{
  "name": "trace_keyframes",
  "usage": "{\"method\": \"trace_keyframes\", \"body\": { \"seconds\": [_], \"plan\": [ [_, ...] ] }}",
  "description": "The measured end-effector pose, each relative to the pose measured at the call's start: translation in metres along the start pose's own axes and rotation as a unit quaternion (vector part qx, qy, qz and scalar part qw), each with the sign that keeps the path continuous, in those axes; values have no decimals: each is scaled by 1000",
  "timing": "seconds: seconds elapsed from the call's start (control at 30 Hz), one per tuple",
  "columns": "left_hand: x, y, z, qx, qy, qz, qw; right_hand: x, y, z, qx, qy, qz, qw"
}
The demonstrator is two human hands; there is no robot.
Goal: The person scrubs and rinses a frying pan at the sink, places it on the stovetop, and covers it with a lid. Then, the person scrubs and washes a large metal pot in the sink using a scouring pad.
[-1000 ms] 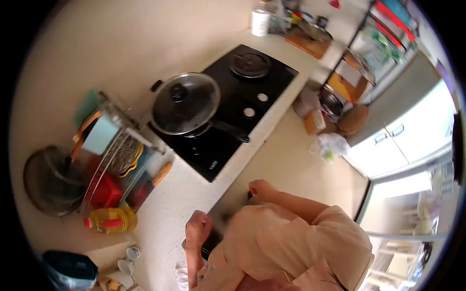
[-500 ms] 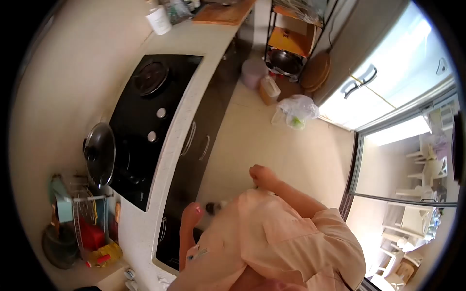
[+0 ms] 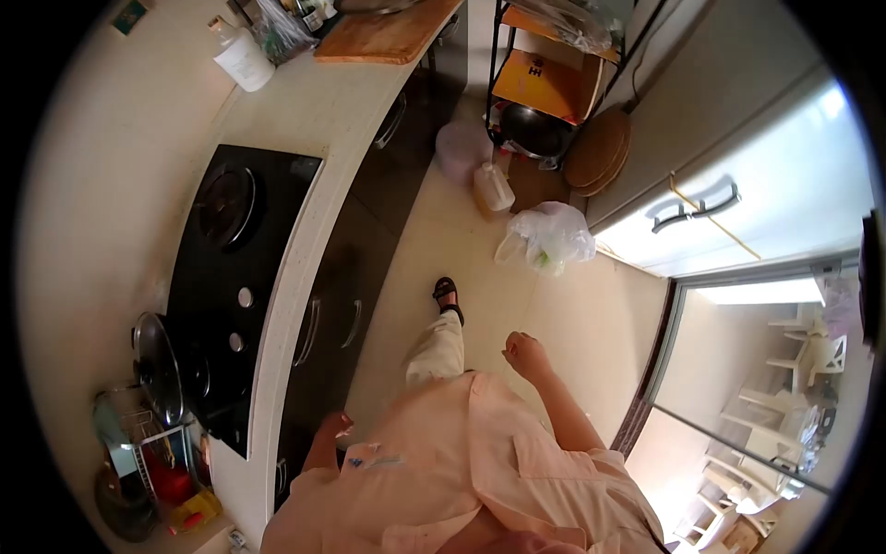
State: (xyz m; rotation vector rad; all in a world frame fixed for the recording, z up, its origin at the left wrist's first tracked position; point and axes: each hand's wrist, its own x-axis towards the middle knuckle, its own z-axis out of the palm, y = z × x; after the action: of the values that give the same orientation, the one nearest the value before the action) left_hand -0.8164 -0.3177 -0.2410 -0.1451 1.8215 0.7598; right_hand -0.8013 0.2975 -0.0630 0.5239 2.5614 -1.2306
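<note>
My left hand (image 3: 334,427) hangs low by my side, close to the dark cabinet fronts (image 3: 328,277) under the counter. Its fingers are curled in, and I see nothing in them. In front of my body on the other side, my right hand (image 3: 524,356) is loosely closed above the tiled floor, with nothing visible in it. Neither hand touches anything I can see. One sandalled foot (image 3: 447,295) is stretched forward on the floor between the cabinets and the fridge.
Left, a counter holds a black gas hob (image 3: 249,277), a glass lid (image 3: 159,369), a white bottle (image 3: 244,60) and a wooden board (image 3: 383,35). Ahead on the floor are a plastic bag (image 3: 546,238), a jug (image 3: 494,187) and a rack (image 3: 540,88). A fridge (image 3: 729,194) and glass door stand right.
The view has moved forward, with the hob and lid sliding down and left. My foot has come out in front. Both hands have swung a little and stay closed.
</note>
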Motion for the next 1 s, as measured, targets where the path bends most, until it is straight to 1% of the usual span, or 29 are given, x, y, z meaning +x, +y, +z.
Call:
{"method": "trace_keyframes", "body": {
  "seconds": [0.07, 0.13, 0.17, 0.2, 0.23, 0.3, 0.33, 0.37, 0.4, 0.43, 0.5, 0.53, 0.6, 0.63, 0.67, 0.7, 0.73, 0.77, 0.8, 0.83, 0.87, 0.9, 0.93, 0.97, 1.0],
  "plan": [
    [34, 45, -12, 12, 43, -12, 999, 38, 2, -14, 11, 6, 15, 1000],
    [46, 157, -21, -31, 121, -127, 984, 72, 9, -32, -5, 7, 42, 999],
    [79, 157, -30, -71, 97, -34, 992, 84, 11, -43, -5, -6, 57, 998],
    [111, 162, -40, -111, 78, 61, 989, 99, 12, -53, -6, -17, 69, 997],
    [131, 199, -45, 47, 139, 105, 984, 124, 16, -65, -8, -26, 72, 997],
    [140, 302, -54, 132, 199, 149, 960, 169, 23, -87, 16, -9, 50, 999],
    [134, 346, -60, 62, 201, 159, 965, 191, 22, -98, 19, -2, 49, 999],
    [132, 382, -62, 24, 218, 178, 959, 215, 24, -108, 25, 7, 46, 999],
    [131, 414, -63, -12, 236, 197, 951, 242, 47, -108, 19, 6, 15, 1000],
    [130, 440, -65, -50, 255, 219, 940, 268, 56, -112, 87, -13, 48, 995],
    [124, 476, -64, -67, 266, 156, 949, 327, 67, -121, 215, -51, 115, 968],
    [125, 485, -54, -76, 268, 122, 953, 352, 61, -129, 251, -77, 152, 953],
    [137, 456, -26, -6, 284, 86, 955, 412, 81, -130, 288, -121, 231, 922],
    [155, 410, 6, -85, 300, 39, 949, 446, 95, -124, 309, -139, 269, 901],
    [160, 373, 32, -23, 275, 42, 960, 479, 115, -118, 325, -131, 301, 887],
    [146, 371, 46, 183, 211, 39, 959, 509, 126, -112, 346, -99, 304, 882],
    [142, 342, 82, 89, 218, -28, 971, 546, 146, -104, 365, -106, 306, 873],
    [132, 318, 115, -21, 212, -126, 969, 583, 176, -94, 383, -112, 309, 864],
    [122, 301, 144, 58, 179, -169, 968, 624, 227, -83, 256, -163, 196, 932],
    [105, 330, 141, -145, 86, -231, 958, 652, 238, -77, 261, -149, 187, 935],
    [103, 348, 166, -17, 147, -314, 938, 681, 250, -71, 266, -135, 179, 938],
    [110, 336, 164, -103, 104, -326, 934, 702, 220, -75, 404, -53, 273, 872],
    [113, 324, 162, -189, 55, -337, 921, 731, 236, -65, 459, -27, 280, 843],
    [115, 314, 168, -279, 8, -348, 895, 759, 256, -56, 509, -6, 287, 812],
    [115, 305, 173, -368, -38, -357, 858, 783, 271, -46, 521, 25, 281, 806]
  ]
}}
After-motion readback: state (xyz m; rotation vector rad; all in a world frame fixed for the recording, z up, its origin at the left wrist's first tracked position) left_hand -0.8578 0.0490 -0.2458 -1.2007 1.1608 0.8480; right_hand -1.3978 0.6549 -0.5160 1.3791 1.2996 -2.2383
